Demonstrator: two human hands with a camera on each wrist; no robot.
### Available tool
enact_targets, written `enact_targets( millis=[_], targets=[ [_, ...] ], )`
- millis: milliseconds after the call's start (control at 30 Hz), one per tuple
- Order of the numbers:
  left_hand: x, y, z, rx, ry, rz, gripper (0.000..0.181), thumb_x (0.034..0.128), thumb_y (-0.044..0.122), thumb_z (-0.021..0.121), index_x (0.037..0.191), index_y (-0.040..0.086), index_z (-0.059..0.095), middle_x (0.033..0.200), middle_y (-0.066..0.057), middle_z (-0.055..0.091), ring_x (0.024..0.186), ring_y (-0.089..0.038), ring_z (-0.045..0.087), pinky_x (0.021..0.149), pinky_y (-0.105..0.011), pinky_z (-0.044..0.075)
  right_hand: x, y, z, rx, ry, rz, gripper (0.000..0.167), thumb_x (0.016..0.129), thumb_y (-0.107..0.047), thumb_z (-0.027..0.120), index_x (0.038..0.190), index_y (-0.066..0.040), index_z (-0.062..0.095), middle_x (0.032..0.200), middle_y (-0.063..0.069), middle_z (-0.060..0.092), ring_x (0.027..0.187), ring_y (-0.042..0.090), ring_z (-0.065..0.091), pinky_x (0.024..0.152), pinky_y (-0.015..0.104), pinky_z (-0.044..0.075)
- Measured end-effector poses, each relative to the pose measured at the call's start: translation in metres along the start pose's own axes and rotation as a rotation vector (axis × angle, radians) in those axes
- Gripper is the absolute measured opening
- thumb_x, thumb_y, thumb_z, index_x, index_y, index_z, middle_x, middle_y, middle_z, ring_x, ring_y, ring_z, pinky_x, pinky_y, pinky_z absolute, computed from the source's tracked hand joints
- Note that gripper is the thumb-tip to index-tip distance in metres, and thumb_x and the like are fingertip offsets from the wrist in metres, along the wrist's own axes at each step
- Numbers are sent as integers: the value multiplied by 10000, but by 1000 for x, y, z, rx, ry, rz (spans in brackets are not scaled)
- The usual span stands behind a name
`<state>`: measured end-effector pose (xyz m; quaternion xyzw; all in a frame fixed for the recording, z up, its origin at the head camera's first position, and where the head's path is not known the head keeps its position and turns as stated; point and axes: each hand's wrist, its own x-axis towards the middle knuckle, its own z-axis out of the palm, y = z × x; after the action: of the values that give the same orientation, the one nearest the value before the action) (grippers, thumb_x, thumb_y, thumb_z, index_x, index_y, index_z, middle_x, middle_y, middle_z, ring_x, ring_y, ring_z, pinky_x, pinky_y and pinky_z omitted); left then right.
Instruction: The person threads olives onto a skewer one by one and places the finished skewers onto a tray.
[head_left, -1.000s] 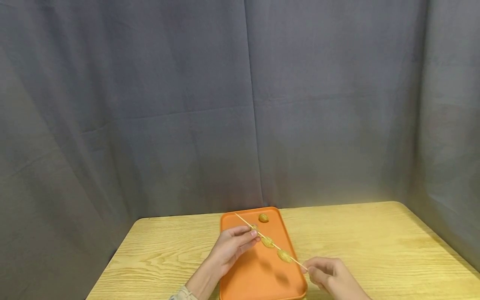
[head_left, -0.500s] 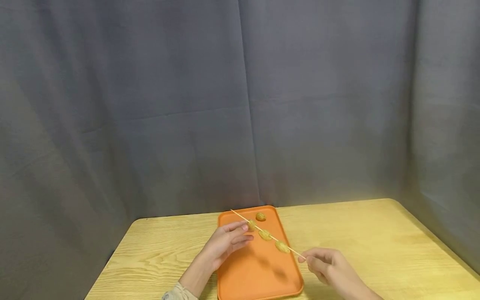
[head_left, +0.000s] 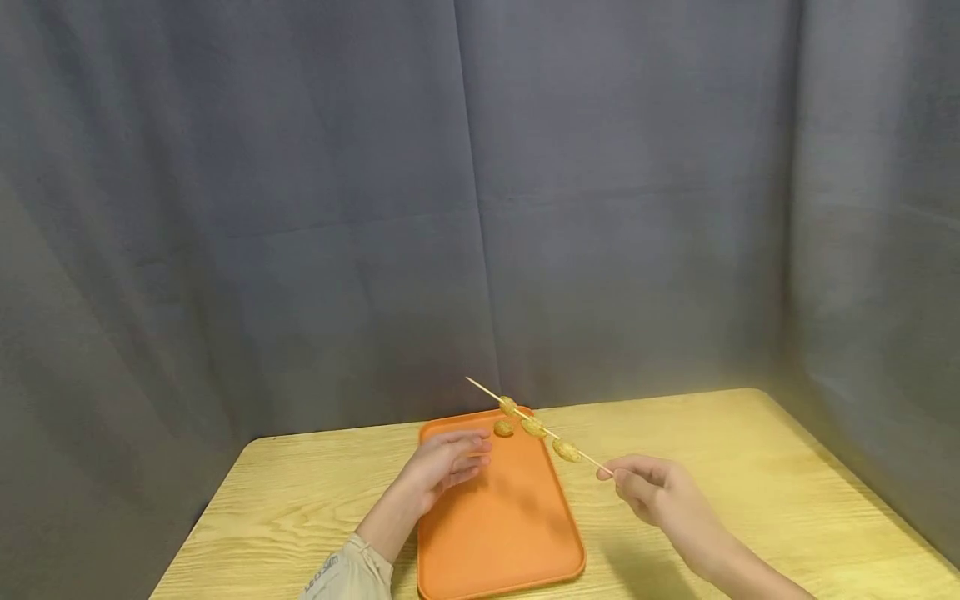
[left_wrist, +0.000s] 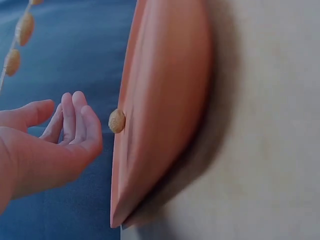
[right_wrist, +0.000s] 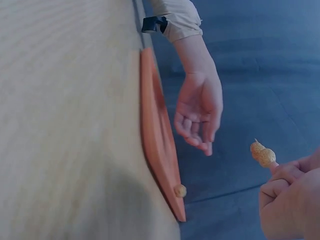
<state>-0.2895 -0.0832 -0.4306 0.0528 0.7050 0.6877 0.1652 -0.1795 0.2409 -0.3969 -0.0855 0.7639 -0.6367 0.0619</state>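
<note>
A thin wooden skewer slants up to the left in the head view, holding three golden-brown, bumpy balls threaded apart along it. My right hand pinches its lower end between thumb and fingers, above the table right of the tray. The left hand hovers over the tray's left side, fingers loosely bent, holding nothing. A loose ball of the same kind lies on the orange tray near its far end, just beyond the left fingertips. In the left wrist view two skewered balls show clearly.
The tray rests on a light wood table. Grey curtains stand behind the table and along both sides. Table surface extends left and right of the tray.
The left fingers have let go of the farthest ball on the skewer. My right hand has raised the skewer away from the left hand, its tip now above the tray's far edge.
</note>
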Motion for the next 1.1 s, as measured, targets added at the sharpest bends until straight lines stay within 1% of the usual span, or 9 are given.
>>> enact_targets(
  millis=[267, 333, 433, 533, 633, 700, 767, 900, 1100],
  targets=[
    [30, 5, 2, 103, 71, -34, 402, 959, 211, 657, 1311, 17, 633, 1237, -153, 697, 1053, -243, 723, 892, -319, 607, 5, -9, -12, -27, 95, -47, 337, 1025, -268, 561, 1191, 11, 651, 606, -37, 295, 527, 84, 236, 491, 281, 350],
    [37, 4, 4, 148, 109, -15, 358, 969, 197, 649, 1278, 17, 657, 1200, -165, 706, 1020, -263, 727, 876, -342, 612, 6, -10, -14, -24, 109, -55, 337, 1028, -259, 557, 1194, 20, 648, 609, -42, 290, 531, 80, 236, 485, 276, 341],
    [50, 4, 10, 228, 193, 50, 281, 968, 154, 651, 1197, -2, 698, 1134, -178, 725, 963, -310, 728, 830, -375, 621, 7, -11, -20, -30, 132, -66, 336, 1032, -247, 548, 1203, 28, 641, 610, -47, 282, 536, 75, 246, 497, 280, 342],
    [63, 3, 17, 375, 266, 125, 215, 949, 102, 662, 1126, 4, 735, 1079, -162, 743, 902, -312, 720, 773, -377, 617, 7, -11, -26, -42, 158, -69, 345, 1037, -253, 540, 1216, 26, 635, 605, -51, 278, 533, 71, 258, 527, 296, 363],
    [74, 4, 21, 595, 307, 178, 185, 916, 83, 680, 1076, 45, 765, 1042, -101, 760, 872, -236, 694, 758, -346, 595, 6, -11, -31, -57, 172, -71, 356, 1042, -271, 529, 1226, 16, 630, 596, -51, 283, 520, 74, 262, 551, 324, 383],
    [79, 5, 23, 727, 316, 206, 192, 891, 71, 692, 1066, 64, 773, 1030, -78, 766, 897, -209, 684, 786, -344, 589, 6, -12, -33, -63, 182, -71, 354, 1044, -276, 525, 1228, 8, 630, 589, -58, 296, 514, 72, 269, 559, 329, 394],
    [83, 6, 23, 802, 305, 210, 209, 874, 69, 714, 1074, 66, 771, 1039, -89, 764, 947, -241, 689, 836, -384, 595, 7, -12, -35, -66, 188, -73, 354, 1046, -286, 520, 1232, -4, 628, 583, -63, 306, 507, 69, 274, 566, 332, 406],
    [85, 5, 24, 870, 251, 195, 273, 856, 70, 749, 1127, 36, 748, 1099, -146, 744, 1058, -312, 682, 906, -442, 590, 7, -11, -35, -53, 203, -82, 376, 1049, -287, 515, 1258, 13, 607, 594, -71, 320, 508, 62, 285, 565, 322, 414],
    [78, 3, 23, 1000, 181, 203, 349, 843, 100, 779, 1181, 33, 721, 1170, -175, 717, 1083, -334, 678, 905, -466, 587, 4, -6, -32, -14, 224, -71, 353, 1048, -222, 508, 1267, 42, 590, 606, -85, 332, 519, 50, 303, 553, 304, 406]
  ],
)
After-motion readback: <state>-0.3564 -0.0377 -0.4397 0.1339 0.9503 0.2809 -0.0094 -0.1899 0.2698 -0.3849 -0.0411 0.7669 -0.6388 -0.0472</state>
